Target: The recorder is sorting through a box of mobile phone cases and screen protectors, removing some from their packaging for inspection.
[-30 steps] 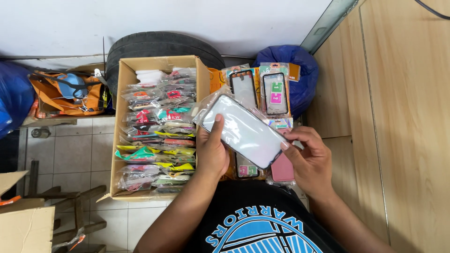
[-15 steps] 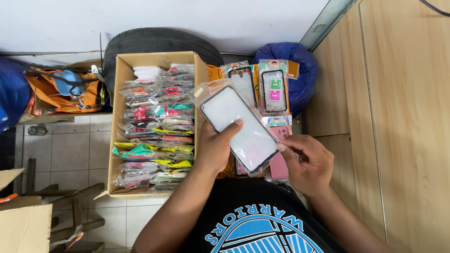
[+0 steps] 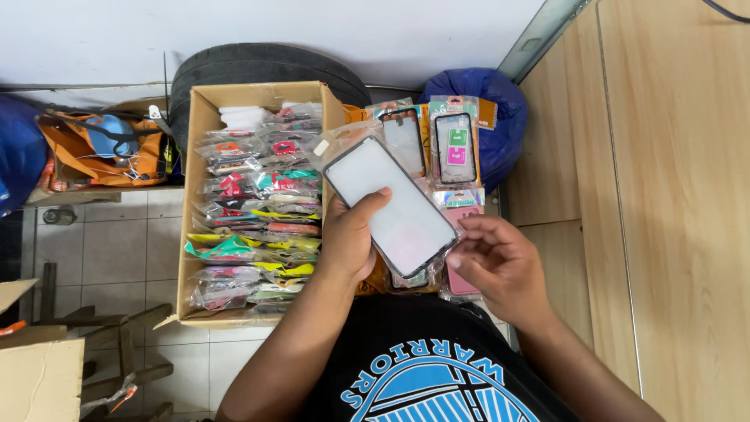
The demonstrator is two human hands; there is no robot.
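Left hand (image 3: 349,238) grips the bagged phone case (image 3: 388,205), now drawn nearer beside the cardboard box (image 3: 195,141), while right hand (image 3: 496,266) fingers (image 3: 461,260) pinch its lower corner.

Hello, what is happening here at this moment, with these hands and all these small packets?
A person holds a black-rimmed phone case in a clear plastic sleeve above their lap. The left hand grips its side with the thumb on its face, and the right hand pinches its lower corner. Beside it stands a cardboard box filled with similar packets, and more packaged cases lie behind.
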